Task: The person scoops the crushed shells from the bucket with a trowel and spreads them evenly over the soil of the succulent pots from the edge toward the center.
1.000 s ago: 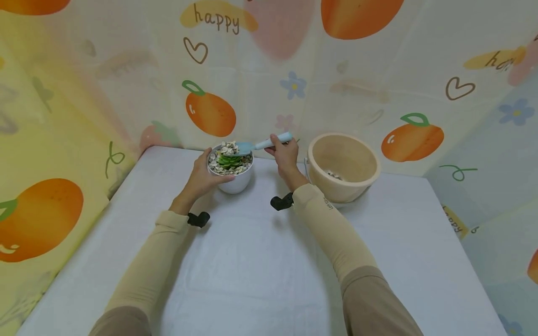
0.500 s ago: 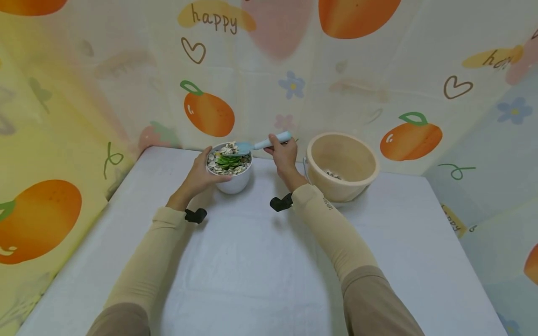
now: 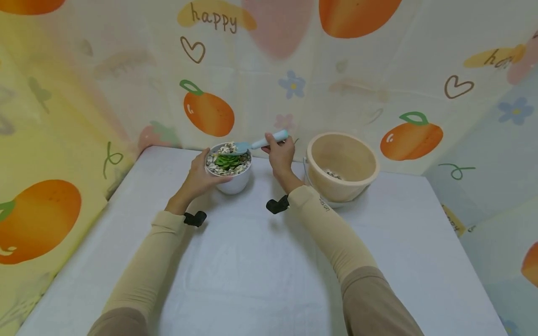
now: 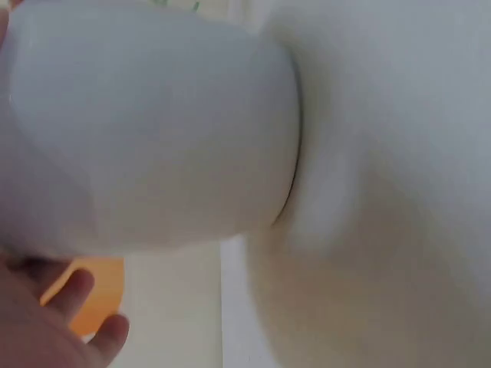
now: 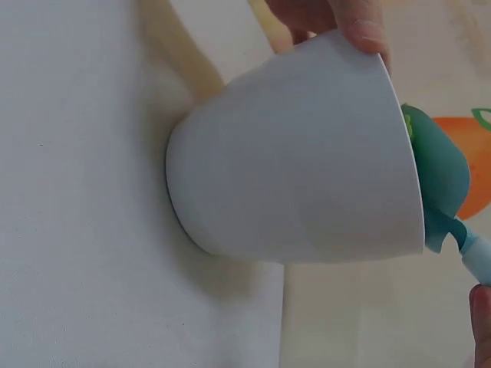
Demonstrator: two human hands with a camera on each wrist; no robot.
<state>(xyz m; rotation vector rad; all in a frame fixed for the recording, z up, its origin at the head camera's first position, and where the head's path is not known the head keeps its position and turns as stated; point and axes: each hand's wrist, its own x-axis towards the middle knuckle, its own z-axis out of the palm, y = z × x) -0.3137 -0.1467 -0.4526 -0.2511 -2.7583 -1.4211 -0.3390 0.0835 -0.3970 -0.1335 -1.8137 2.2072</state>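
Note:
A white flowerpot (image 3: 233, 185) stands upright on the table, holding a green succulent (image 3: 229, 162) ringed by pale pebbles (image 3: 218, 169). My left hand (image 3: 196, 178) grips the pot from the left, thumb along the near side below the rim. In the left wrist view the pot wall (image 4: 153, 130) fills much of the picture, with fingertips (image 4: 113, 331) beside it. With my right hand (image 3: 282, 156) I hold a light-blue trowel (image 3: 269, 140) by its handle. The trowel's blade (image 5: 443, 165) lies over the pot's opening, and whitish pebbles show at its tip in the head view.
Right of my right hand stands a cream bucket (image 3: 343, 186) with a wire handle and a few pebbles at its bottom (image 3: 333, 174). Both stand near the back edge of the white-covered table (image 3: 252, 270). A printed cloth backdrop (image 3: 260, 93) rises directly behind.
My right hand has shifted slightly left with the trowel, its handle now a bit higher. My left hand keeps its grip on the flowerpot; the bucket stays put.

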